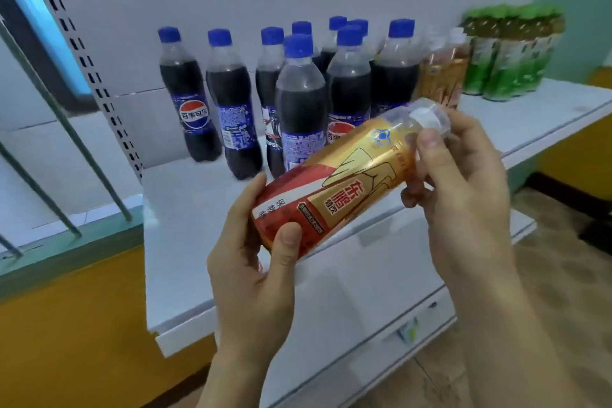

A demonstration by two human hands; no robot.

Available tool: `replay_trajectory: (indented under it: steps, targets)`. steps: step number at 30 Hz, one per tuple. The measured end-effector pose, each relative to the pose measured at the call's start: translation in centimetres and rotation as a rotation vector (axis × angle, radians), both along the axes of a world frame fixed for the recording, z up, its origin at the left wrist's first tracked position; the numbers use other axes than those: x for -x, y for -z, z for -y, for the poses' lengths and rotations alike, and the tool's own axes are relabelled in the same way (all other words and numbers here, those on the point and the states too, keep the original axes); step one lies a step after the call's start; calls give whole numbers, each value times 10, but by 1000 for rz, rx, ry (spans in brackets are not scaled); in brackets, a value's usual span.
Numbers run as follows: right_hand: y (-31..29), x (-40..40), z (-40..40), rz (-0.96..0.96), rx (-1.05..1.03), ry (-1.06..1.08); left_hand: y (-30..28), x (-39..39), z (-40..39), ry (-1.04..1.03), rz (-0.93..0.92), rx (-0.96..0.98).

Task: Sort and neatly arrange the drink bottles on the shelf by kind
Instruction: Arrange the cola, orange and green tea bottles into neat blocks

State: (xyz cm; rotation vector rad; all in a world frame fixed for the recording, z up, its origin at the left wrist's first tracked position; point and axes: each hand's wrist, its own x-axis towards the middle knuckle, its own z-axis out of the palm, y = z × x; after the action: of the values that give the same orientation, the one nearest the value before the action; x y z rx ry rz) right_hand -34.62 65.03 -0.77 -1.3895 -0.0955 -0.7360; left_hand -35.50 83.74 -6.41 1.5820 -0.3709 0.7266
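The gold bottle [334, 185], gripped by left hand [255, 262] and right hand [463, 182] mid-frame, remains unplaced, while cola bottles [298, 93] and green bottles [510, 53] already look grouped on the shelf [185, 242].

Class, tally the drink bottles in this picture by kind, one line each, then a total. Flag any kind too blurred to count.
Blue-capped cola bottles: 9
Gold-labelled bottles: 2 at least, the held gold bottle in the left hand and right hand, and a blurred standing gold bottle
Green-labelled bottles: too blurred to count
Total: at least 11, plus the green ones
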Motion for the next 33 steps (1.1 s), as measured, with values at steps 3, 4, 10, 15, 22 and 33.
replay_trajectory:
  steps: [3,4,10,15,22,33]
  targets:
    - [15,-9,45,-8,-117,31,3,-5,52,33,13,1]
    - [19,-12,64,-10,-162,38,4,-8,72,39,8,0]
    - [22,-49,188,14,-260,110,13,-42,215,75,-51,116]
    - [3,-91,271,15,-207,88,13,-81,305,69,-113,151]
    - [16,-149,346,2,-186,-173,10,-128,380,39,-108,39]
    - [11,-263,440,78,137,-340,1,-239,440,12,-318,-276]
